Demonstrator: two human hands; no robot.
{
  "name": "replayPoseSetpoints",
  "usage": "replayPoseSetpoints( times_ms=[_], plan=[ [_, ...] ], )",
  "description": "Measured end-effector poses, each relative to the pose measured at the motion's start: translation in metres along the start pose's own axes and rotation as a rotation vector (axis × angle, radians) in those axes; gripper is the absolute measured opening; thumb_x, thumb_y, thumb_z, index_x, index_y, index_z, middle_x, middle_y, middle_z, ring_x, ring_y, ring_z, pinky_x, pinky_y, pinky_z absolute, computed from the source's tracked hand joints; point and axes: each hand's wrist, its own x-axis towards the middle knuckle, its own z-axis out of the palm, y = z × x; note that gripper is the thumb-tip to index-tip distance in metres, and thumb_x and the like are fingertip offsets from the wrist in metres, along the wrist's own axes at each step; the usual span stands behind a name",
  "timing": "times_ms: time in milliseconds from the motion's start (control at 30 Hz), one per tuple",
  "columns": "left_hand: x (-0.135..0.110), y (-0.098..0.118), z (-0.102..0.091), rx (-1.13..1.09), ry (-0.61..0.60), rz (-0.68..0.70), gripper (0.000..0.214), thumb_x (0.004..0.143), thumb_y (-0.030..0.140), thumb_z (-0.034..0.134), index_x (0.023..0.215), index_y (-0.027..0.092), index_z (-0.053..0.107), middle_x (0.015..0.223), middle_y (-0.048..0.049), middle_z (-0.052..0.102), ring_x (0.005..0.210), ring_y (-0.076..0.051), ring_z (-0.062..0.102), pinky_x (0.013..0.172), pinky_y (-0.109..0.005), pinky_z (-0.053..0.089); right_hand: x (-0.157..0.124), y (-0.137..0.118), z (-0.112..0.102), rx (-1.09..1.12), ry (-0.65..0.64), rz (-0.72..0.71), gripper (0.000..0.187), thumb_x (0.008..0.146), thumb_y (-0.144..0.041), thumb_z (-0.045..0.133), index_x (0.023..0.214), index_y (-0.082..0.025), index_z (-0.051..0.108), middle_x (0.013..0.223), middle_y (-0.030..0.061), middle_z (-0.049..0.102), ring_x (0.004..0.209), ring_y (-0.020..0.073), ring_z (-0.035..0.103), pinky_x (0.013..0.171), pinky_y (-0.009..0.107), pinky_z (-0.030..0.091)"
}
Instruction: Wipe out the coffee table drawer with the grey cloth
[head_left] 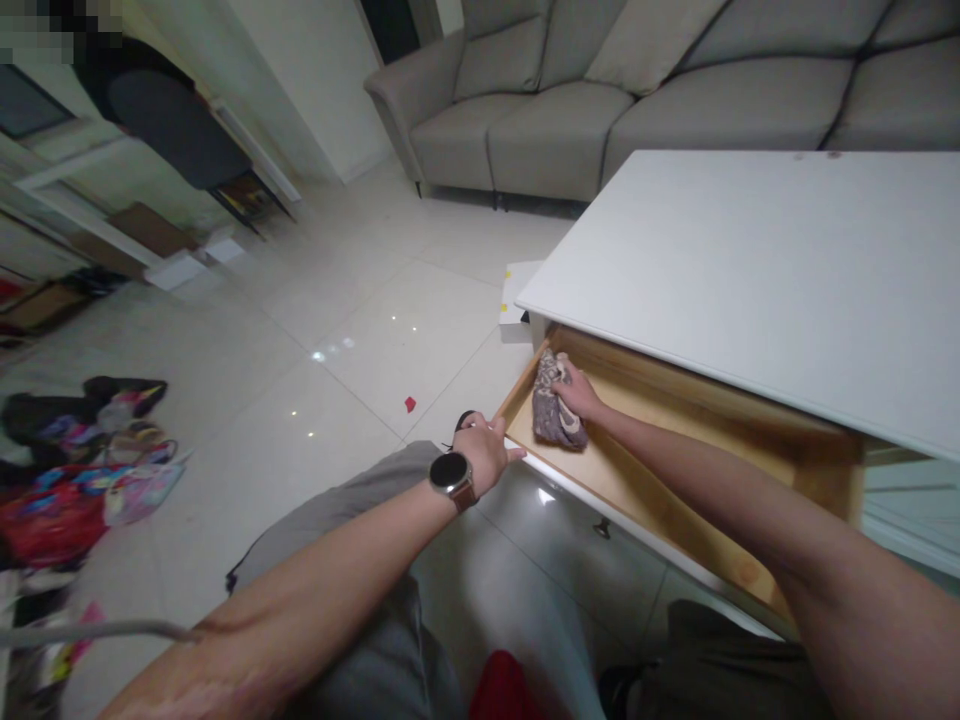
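An open wooden drawer [630, 490] with a white front juts out of a white table. Inside its left end is a folded patterned cloth [559, 430], greyish purple and beige. My right hand [577, 390] reaches into the drawer and grips the cloth at its upper right side. My left hand [484, 450], with a watch [451, 472] on the wrist, holds the drawer's front left corner. Its fingers lie over the edge, and some are hidden behind the corner. A small metal knob [601, 528] sits on the drawer front.
The white tabletop [750, 260] overhangs the drawer. A grey sofa [547, 120] stands behind it. A white box [517, 325] is on the floor by the table's left end. Colourful bags [67, 510] lie at the left. A person [165, 110] is at the upper left.
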Motion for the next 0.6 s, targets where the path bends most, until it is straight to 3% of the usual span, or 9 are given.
replayPoseSetpoints(
  times_ms=[100,200,300,433,600],
  plan=[
    [-0.001,0.0,-0.002,-0.002,-0.013,-0.001,0.075,0.097,0.07,0.031,0.147,0.016,0.046,0.138,-0.0263,0.053,0.11,-0.03,0.066,0.082,-0.035,0.053,-0.02,-0.01,0.01,-0.1,-0.181,-0.334,0.062,0.077,-0.028,0.062,0.139,-0.023,0.054,0.132,0.0087,0.065,0.113,0.0264,0.062,0.099,0.038,0.048],
    [-0.001,0.0,-0.003,0.007,-0.019,0.002,0.075,0.098,0.07,0.029,0.147,0.016,0.045,0.139,-0.027,0.052,0.111,-0.03,0.066,0.083,-0.035,0.053,-0.034,-0.021,0.012,-0.277,-0.438,-0.658,0.06,0.079,-0.032,0.065,0.138,-0.023,0.057,0.127,0.0112,0.065,0.108,0.0267,0.062,0.094,0.038,0.049],
    [-0.002,0.0,-0.003,0.011,-0.014,0.003,0.074,0.098,0.069,0.028,0.147,0.017,0.045,0.138,-0.0264,0.052,0.112,-0.03,0.066,0.083,-0.035,0.053,-0.032,-0.027,0.001,-0.404,-0.591,-0.839,0.06,0.081,-0.034,0.064,0.14,-0.026,0.057,0.122,0.0104,0.065,0.103,0.0261,0.063,0.087,0.036,0.049],
    [-0.003,0.001,-0.004,0.013,-0.005,-0.001,0.074,0.097,0.07,0.032,0.147,0.017,0.046,0.137,-0.0255,0.054,0.111,-0.03,0.066,0.083,-0.034,0.053,-0.016,-0.017,-0.023,-0.487,-0.489,-0.737,0.06,0.079,-0.032,0.065,0.139,-0.028,0.059,0.132,0.0095,0.063,0.112,0.028,0.062,0.09,0.037,0.048],
    [-0.002,0.001,-0.002,-0.002,0.008,-0.01,0.076,0.095,0.072,0.034,0.146,0.016,0.047,0.136,-0.0265,0.055,0.106,-0.03,0.068,0.08,-0.033,0.053,-0.002,0.002,-0.039,-0.453,-0.108,-0.35,0.055,0.081,-0.033,0.063,0.135,-0.026,0.061,0.138,0.0092,0.061,0.116,0.0303,0.061,0.097,0.039,0.048]
  ],
)
